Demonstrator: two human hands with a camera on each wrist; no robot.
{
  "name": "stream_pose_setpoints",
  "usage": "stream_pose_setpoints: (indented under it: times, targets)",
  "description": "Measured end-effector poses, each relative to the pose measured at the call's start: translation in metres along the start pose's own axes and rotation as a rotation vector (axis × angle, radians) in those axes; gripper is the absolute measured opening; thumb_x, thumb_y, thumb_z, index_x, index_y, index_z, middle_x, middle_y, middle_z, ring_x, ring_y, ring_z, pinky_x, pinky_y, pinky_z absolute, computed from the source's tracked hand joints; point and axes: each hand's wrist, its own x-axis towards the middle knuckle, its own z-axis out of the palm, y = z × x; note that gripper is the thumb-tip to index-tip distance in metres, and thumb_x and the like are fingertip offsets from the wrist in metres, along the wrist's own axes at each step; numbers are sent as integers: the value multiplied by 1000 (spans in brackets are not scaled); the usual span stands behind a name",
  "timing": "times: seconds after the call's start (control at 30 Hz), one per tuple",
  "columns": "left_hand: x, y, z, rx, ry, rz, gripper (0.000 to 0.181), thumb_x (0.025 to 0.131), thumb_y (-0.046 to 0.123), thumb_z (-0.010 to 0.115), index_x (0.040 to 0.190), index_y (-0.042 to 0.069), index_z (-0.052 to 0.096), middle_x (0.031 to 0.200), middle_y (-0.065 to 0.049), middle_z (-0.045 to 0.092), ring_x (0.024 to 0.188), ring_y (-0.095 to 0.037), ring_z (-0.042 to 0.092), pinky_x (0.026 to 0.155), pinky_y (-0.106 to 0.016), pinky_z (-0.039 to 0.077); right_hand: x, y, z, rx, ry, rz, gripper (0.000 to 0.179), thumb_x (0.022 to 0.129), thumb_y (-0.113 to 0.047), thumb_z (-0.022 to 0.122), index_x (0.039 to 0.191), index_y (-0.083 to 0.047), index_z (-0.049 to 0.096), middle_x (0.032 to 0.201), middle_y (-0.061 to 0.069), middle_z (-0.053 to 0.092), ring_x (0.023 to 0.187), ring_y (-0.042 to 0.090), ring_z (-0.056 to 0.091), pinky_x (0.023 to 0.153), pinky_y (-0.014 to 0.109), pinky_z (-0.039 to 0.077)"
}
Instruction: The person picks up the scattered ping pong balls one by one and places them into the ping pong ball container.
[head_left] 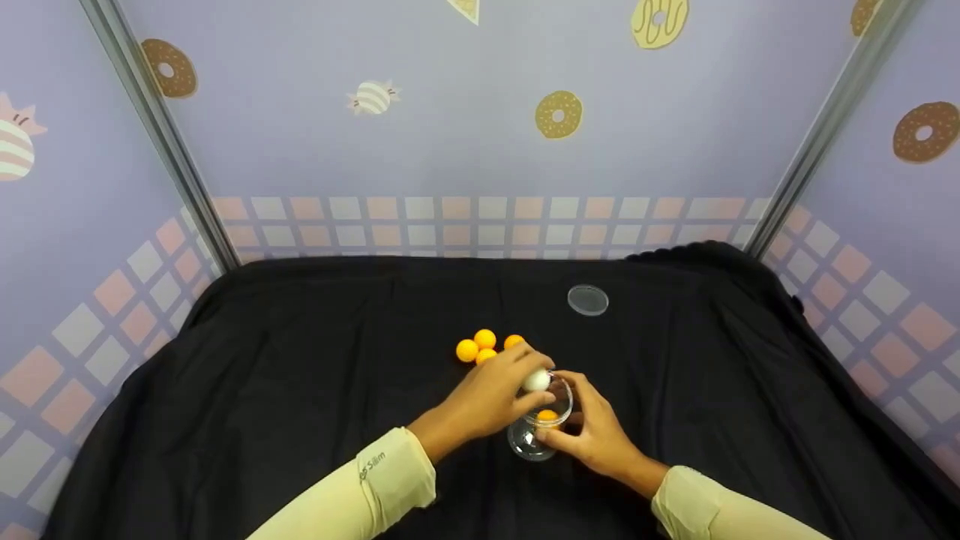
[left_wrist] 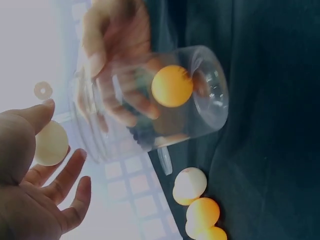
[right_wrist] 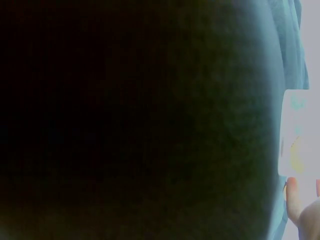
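Observation:
A white ping-pong ball is held in the fingers of my left hand, at the mouth of a clear jar. The left wrist view shows the same white ball between the thumb and fingers of my left hand, just outside the rim. My right hand grips the side of the jar, its fingers showing through the wall in the left wrist view. Inside the jar lies an orange ping-pong ball. Most of the right wrist view is dark; only a washed-out strip shows at its right edge.
Several orange balls lie grouped on the black cloth, just beyond my left hand. A white ball shows among them in the left wrist view. Farther back lies a clear round lid. Patterned walls enclose the table.

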Motion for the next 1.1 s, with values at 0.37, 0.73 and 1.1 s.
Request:
stream_pose_setpoints:
  times: [0.37,0.73,1.1]
  targets:
    - [-8,-4,19,-61,18,19,37,95,39,71,123,15,67,116,3,65,100,-10,65,86,-23,56,0,1,-1,-26,-1,-32,75,81,-24,88,143,-19,46,129,9,58,109,31,65,75,31,63]
    - [-8,-3,21,-85,20,-12,35,94,37,73,122,15,68,115,3,65,99,-9,65,87,-23,56,0,0,-2,-34,-12,-18,75,82,-25,87,144,-19,45,130,10,57,111,31,65,77,31,63]
    - [-9,-1,20,-70,30,-11,36,93,37,73,121,15,68,114,3,65,97,-10,65,85,-24,56,-1,0,0,-40,0,-29,75,81,-27,87,143,-22,45,130,9,58,110,32,65,76,30,63]
